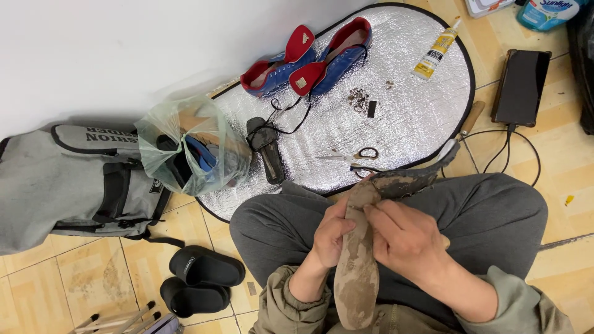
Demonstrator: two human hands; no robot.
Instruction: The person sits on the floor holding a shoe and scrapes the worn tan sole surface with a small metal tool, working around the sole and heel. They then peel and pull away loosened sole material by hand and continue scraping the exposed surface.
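A worn, dirty brown insole (357,272) stands lengthwise over my lap. My left hand (331,234) grips its left edge near the top. My right hand (405,238) holds the right side, fingertips pinching at the upper part. Behind the insole, a dark shoe sole piece (405,182) rests on my knee. On the silver mat (396,111) lie scissors (352,158), a black sole (266,148) and a pair of blue and red shoes (309,59).
A glue tube (437,51) lies on the mat's far right. A dark phone (521,86) on a cable, a knife handle (471,117), a plastic bag of items (189,145), a grey backpack (68,179) and black slippers (201,278) sit on the tiled floor.
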